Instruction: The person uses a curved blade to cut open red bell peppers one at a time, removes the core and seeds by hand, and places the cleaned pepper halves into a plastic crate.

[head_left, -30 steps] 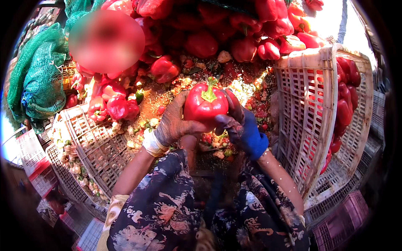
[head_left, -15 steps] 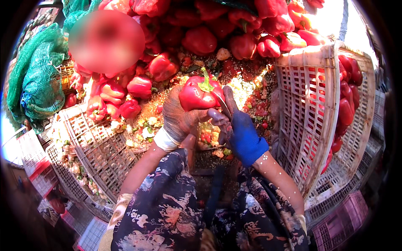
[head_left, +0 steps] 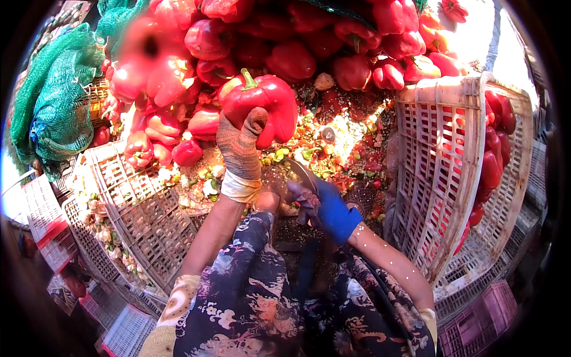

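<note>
A large red bell pepper (head_left: pixel 278 110) with a green stem is gripped in my left hand (head_left: pixel 238 143), which wears a dirty, greyish-brown glove with a white band at the wrist. The thumb lies over the pepper's near side, in front of the heap. Lower and to the right, my right hand (head_left: pixel 333 208) in a blue glove with darkened fingers closes round a knife. Its curved blade (head_left: pixel 302 174) points up and left, apart from the pepper; the handle is hidden by the fingers.
More red peppers (head_left: pixel 291 61) are heaped ahead. Seeds and trimmed scraps (head_left: pixel 309 156) cover the surface below. On the right stands a crate (head_left: pixel 440 172) with red peppers (head_left: pixel 492 154) beyond its slatted wall. Another crate (head_left: pixel 140 214) and green netting (head_left: pixel 62 116) are at the left.
My left hand has moved forward and up to the heap, now around a pepper that looks larger. My right hand has drawn the knife down, away from the pepper it touched earlier.
</note>
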Action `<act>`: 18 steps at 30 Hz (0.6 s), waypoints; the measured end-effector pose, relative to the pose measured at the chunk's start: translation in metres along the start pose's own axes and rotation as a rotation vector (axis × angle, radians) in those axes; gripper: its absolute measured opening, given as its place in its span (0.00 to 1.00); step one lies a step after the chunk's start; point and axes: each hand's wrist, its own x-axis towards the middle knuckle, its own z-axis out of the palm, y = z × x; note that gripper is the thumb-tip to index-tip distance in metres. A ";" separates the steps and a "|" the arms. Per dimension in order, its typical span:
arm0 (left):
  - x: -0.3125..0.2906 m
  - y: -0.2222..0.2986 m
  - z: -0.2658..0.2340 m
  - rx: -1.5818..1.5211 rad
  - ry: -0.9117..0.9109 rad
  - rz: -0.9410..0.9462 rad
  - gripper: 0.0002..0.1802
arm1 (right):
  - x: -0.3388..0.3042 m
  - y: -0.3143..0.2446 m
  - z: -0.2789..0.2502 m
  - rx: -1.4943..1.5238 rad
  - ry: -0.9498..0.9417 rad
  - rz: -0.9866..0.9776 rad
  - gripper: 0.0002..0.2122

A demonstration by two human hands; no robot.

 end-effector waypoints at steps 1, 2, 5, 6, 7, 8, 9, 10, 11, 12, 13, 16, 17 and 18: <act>0.000 0.002 -0.002 0.021 -0.017 -0.016 0.24 | -0.002 -0.003 -0.008 0.013 -0.025 0.022 0.29; -0.002 0.007 0.000 0.039 -0.041 -0.035 0.25 | -0.002 -0.004 -0.019 0.283 -0.011 -0.068 0.31; -0.020 -0.002 -0.010 -0.089 -0.132 -0.228 0.27 | 0.024 -0.018 -0.023 -0.388 0.265 -0.557 0.36; -0.025 0.013 0.003 0.032 -0.179 -0.155 0.31 | 0.022 -0.028 -0.017 -0.237 0.234 -0.435 0.36; -0.029 0.015 0.007 0.028 -0.231 -0.165 0.33 | 0.028 -0.023 -0.021 -0.199 0.157 -0.442 0.34; -0.032 0.017 0.010 0.032 -0.273 -0.167 0.35 | 0.032 -0.026 -0.020 -0.157 0.067 -0.453 0.33; -0.034 0.018 0.010 0.000 -0.310 -0.198 0.35 | 0.027 -0.030 -0.019 -0.100 0.057 -0.432 0.32; -0.036 0.019 0.010 -0.031 -0.346 -0.228 0.36 | 0.019 -0.035 -0.019 -0.043 0.047 -0.411 0.31; -0.036 0.021 0.010 -0.063 -0.384 -0.254 0.37 | 0.012 -0.044 -0.017 0.013 0.036 -0.394 0.30; -0.038 0.024 0.013 -0.068 -0.400 -0.277 0.37 | 0.008 -0.046 -0.019 -0.001 0.027 -0.345 0.29; -0.039 0.027 0.015 -0.073 -0.415 -0.300 0.38 | 0.004 -0.049 -0.024 -0.016 0.017 -0.296 0.28; -0.043 0.022 0.017 -0.230 -0.407 -0.440 0.37 | -0.002 -0.053 -0.028 0.018 0.022 -0.160 0.29; -0.043 0.024 0.016 -0.244 -0.409 -0.464 0.36 | -0.006 -0.061 -0.026 0.048 0.030 -0.106 0.30; -0.042 0.025 0.014 -0.257 -0.410 -0.488 0.35 | -0.007 -0.063 -0.025 0.046 0.034 -0.068 0.27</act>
